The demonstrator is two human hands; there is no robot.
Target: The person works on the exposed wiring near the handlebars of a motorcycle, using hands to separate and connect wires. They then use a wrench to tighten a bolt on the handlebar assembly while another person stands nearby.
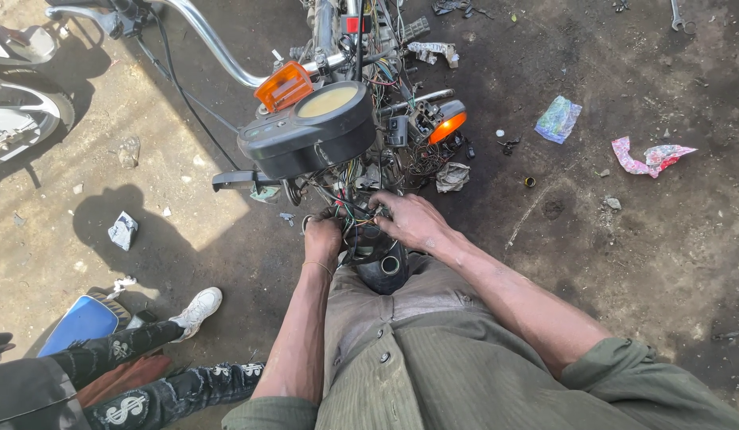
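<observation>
A stripped motorcycle front end fills the middle of the oily ground, chrome handlebar sweeping left. Below it sits the dark instrument cluster with an orange indicator above and another one at right. Bottom left, another person's patterned legs and white shoe. Now the hands: left hand curled shut in the tangled wiring, right hand pressing down on the same bundle, fingers bent, just over a black housing
</observation>
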